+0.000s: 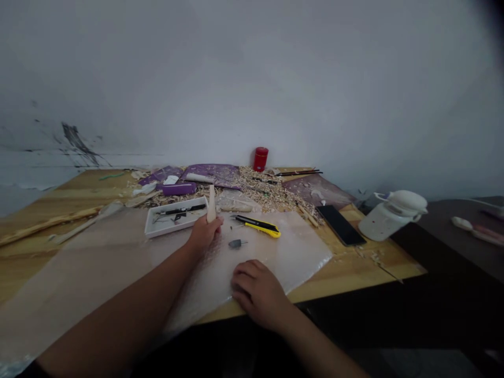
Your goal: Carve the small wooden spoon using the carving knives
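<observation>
My left hand [205, 231] is closed round the lower part of a pale carved wooden stick [211, 202], which stands nearly upright. On the bubble wrap [299, 252] near the front edge, my right hand [255, 289] rests loosely curled, fingers a little apart and nothing visible in them. Between the hands lies a small grey grinding bit [235, 243] with a thin metal shank. Just beyond it is a yellow and black utility knife [260, 226]. Left of the stick, a white tray [148, 231] holds a black-handled tool [185, 209] and small dark pieces.
Wood shavings [271, 194] cover the back of the table round a red canister [260, 159] and a purple cylinder [179, 188]. A phone [340, 224] and a white lidded jug [388, 218] stand to the right. A long wooden branch [51, 226] lies left.
</observation>
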### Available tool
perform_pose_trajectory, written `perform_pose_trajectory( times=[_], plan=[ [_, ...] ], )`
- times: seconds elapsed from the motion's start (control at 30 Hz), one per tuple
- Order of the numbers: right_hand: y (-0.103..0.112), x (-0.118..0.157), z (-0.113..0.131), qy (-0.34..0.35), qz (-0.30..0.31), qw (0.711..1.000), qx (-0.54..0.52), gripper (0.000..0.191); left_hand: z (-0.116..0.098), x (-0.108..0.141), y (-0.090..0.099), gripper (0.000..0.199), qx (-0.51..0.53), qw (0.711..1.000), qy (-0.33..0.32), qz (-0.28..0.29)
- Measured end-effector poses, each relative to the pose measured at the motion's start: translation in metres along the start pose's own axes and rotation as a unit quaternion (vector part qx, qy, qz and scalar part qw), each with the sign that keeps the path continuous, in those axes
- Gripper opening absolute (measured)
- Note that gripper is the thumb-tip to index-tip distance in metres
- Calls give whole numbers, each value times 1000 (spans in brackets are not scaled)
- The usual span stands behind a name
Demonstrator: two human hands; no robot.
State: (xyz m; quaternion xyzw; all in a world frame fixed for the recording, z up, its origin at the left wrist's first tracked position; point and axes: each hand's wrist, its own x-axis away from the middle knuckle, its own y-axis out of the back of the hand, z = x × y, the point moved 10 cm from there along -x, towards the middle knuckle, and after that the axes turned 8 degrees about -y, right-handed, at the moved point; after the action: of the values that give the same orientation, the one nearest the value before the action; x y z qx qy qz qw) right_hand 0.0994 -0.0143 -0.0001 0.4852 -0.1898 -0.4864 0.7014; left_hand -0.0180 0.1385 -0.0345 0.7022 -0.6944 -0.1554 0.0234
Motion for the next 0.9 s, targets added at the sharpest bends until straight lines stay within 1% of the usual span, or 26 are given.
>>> perform_pose_trajectory(
  times=[0.1, 0.2, 0.27, 0.4, 0.5, 0.6, 0.73, 0.8, 0.87, 0.9],
  plan=[
    [-3, -2, 0, 8, -5, 1000, 0, 18, -1, -2, 3, 25, -13, 1000, -8, -8],
    [-8, -10, -4, -4, -14, 1000, 11, 19, -6, -7, 7, 23, -27, 1000, -15, -1],
    [-12, -17, -6, -18, -18, 999, 22, 20, -10, -11, 6, 22, -37, 999, -13, 20],
    [-18, -26, -4, -22, -10, 999, 38, 20, -20, -19, -1, 23, -39, 995, 4, 89],
    [-16, -29, -5, -33, -10, 998, 50, 20, -26, -22, -3, 28, -25, 993, 18, 112],
    [-17, -29, -9, -45, -9, 997, 57, 20, -29, -17, -1, 32, -9, 993, 36, 113],
    [-21, -28, -10, -41, -9, 998, 39, 21, -29, 4, -3, 33, 7, 990, 64, 129],
    [-15, -27, -4, -40, -9, 999, 7, 19, -27, 14, -8, 34, 15, 988, 71, 134],
    [2, -23, 14, -26, -13, 997, -67, 16, -24, 18, -13, 35, 16, 990, 69, 124],
    [15, -19, 26, -9, -17, 992, -125, 18, -21, 18, -15, 35, 15, 991, 66, 115]
  ],
)
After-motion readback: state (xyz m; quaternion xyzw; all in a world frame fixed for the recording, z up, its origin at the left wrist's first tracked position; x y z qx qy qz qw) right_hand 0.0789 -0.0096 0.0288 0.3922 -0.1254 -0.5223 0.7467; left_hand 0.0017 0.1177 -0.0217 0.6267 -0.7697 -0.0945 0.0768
